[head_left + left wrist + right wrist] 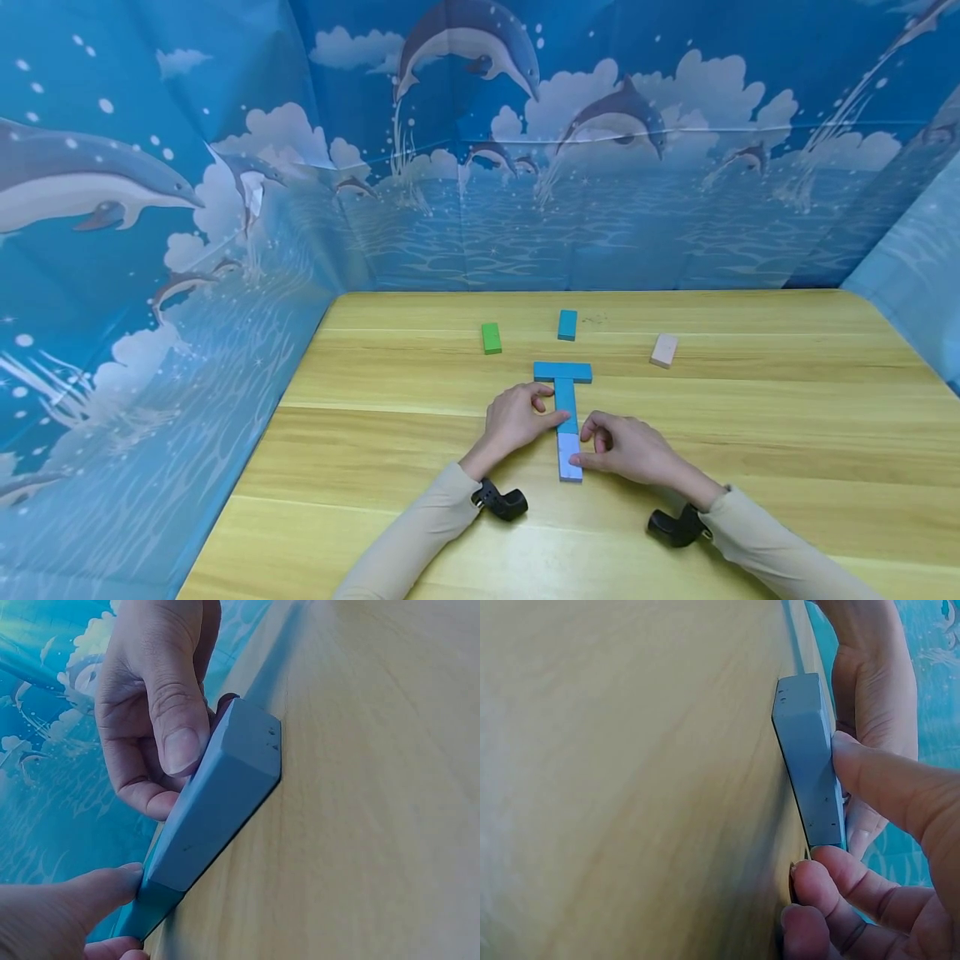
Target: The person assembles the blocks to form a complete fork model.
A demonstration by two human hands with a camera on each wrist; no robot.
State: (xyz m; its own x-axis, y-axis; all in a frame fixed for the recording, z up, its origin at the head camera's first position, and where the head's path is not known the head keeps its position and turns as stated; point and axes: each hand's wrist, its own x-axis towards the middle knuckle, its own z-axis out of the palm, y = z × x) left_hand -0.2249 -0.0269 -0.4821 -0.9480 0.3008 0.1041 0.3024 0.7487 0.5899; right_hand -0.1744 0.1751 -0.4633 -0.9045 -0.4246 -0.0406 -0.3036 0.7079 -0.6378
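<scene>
Near the middle of the table, a blue block (562,371) lies crosswise at the far end of a lengthwise blue block (566,404), and together they form a T. A pale lavender block (569,462) continues the stem toward the person. My left hand (520,417) is at the stem's left side, thumb and fingertips holding the lengthwise blue block. From the right, my right hand (630,447) holds the lavender block, its thumb (870,769) on the top face and its fingers (847,892) curled low at the side. Some fingertip contacts are hidden.
Beyond the T lie a green block (491,338), another blue block (567,325) and a pale pink block (663,350). A dolphin-print sheet (525,225) stands behind the wooden table (787,433) and along its sides. Both wrists carry black cameras.
</scene>
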